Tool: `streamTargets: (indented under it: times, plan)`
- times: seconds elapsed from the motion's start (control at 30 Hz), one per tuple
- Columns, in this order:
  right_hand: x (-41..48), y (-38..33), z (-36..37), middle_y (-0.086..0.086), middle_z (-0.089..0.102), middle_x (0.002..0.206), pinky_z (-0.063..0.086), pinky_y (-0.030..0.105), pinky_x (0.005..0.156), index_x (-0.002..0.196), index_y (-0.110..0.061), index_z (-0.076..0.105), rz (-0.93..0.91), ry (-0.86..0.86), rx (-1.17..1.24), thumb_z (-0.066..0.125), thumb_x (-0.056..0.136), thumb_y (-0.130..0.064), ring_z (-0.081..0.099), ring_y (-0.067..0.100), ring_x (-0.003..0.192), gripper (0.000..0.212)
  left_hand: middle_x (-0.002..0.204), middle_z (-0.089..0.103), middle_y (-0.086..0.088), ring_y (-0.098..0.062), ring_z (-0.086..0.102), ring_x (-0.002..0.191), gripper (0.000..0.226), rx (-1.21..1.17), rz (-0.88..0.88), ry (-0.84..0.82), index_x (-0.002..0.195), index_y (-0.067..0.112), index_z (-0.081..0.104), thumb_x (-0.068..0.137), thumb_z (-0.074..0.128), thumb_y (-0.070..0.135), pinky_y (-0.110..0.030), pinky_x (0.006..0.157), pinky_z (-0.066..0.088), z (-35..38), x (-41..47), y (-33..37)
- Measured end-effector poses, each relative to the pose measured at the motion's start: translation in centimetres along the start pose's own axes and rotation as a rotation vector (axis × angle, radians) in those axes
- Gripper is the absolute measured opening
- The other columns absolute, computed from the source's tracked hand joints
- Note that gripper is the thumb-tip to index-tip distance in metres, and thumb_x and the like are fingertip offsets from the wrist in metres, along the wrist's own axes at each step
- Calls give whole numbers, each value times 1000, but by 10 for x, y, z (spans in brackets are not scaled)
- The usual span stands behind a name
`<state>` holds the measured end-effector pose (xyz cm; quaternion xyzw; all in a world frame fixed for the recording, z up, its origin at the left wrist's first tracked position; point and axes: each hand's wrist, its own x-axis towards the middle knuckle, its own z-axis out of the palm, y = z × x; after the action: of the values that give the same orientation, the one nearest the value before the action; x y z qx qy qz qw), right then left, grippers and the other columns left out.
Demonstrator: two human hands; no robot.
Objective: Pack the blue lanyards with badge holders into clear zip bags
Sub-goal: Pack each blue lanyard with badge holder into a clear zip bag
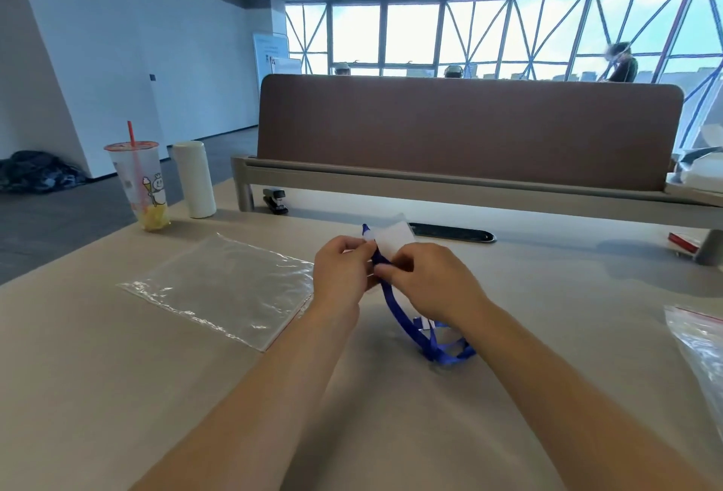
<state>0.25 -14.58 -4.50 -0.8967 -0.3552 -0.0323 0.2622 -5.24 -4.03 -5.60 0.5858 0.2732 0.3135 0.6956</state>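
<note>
Nearest, on the bare desk (391, 432), the loose end of the blue lanyard (407, 318) lies in a small heap to the right of the clear zip bag (227, 287); from there the strap rises to the two hands, which hold it just off the bag's right edge. The left hand (344, 267) has its fingers curled and pinches the strap's top end where the badge holder (393, 240) joins; the right hand (426, 283) pinches the strap just below. Likely the person is gathering or folding the strap so that it fits the bag's width. The bag lies flat, its red-lined mouth toward the hands, so it is ready to receive the bundle; nothing lies on it, and whether the mouth is open I cannot tell. Well right of the bag, at the frame's edge, lies a second bag (700, 338). Beyond the bag stand a drink cup (141, 185) and a white canister (194, 179), with a stapler (275, 201) to the right of them; behind all rises a brown divider (469, 130).
</note>
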Motion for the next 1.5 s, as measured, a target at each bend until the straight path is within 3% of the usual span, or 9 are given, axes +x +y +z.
streamTargets:
  times: [0.2,0.33,0.53,0.83,0.93,1.1,1.2,1.33,1.5]
  plan:
    - [-5,-3,6,-4,68,101,53,30,78,108,-26,59,-11,34,-132,64,90,-44,63,17,84,25,90,69,-11,-22,71,76,7,-11,-13,-1,97,5,64,94,61,11,-38,74,63,0,-2,2]
    - [-4,1,8,-3,67,92,54,30,75,108,-26,65,-13,69,-134,57,96,-34,61,16,77,17,86,65,-5,-12,66,65,8,-47,-12,-12,100,2,64,94,62,7,-28,64,62,1,-3,3]
    - [-2,3,5,-2,65,99,54,30,78,109,-22,59,27,91,-46,53,97,-27,61,16,81,14,98,70,-13,-30,72,83,2,-61,-34,-9,95,9,62,95,60,8,-44,78,62,1,2,0]
    - [-3,9,-11,7,60,67,49,30,56,94,-5,69,193,-167,864,60,97,-17,58,19,54,15,92,72,-14,-24,72,84,4,-295,-140,6,96,7,62,95,60,4,-33,69,61,-14,15,4]
    - [0,16,-12,5,56,69,39,23,49,105,-5,69,280,-258,984,57,99,-25,45,12,49,25,98,71,-13,-24,70,93,10,-338,-160,-8,103,3,65,94,62,6,-27,63,60,-16,16,4]
    - [1,33,-17,5,50,69,30,21,48,102,1,71,301,-393,1081,55,99,-17,33,11,52,25,85,70,-8,-18,66,83,4,-436,-213,-46,92,5,68,93,65,6,-31,78,60,-18,17,7]
    - [1,44,-25,5,48,72,29,22,51,96,-4,70,315,-433,1191,56,97,-14,31,11,53,17,92,73,-10,-17,71,79,6,-447,-215,-199,96,5,67,94,61,6,-25,63,59,-20,17,11]
    - [-4,53,-40,8,59,77,37,22,54,116,-4,68,274,-480,1221,55,96,-5,40,12,59,24,93,73,-8,-19,70,81,7,-227,-150,-527,101,9,62,95,60,13,-27,65,59,-25,7,18]
    - [-6,55,-52,14,72,107,57,30,71,111,-9,65,249,-497,1032,61,93,-16,70,29,98,19,96,69,-9,-24,62,84,8,116,-101,-706,101,17,55,96,58,11,-32,71,58,-24,2,20]
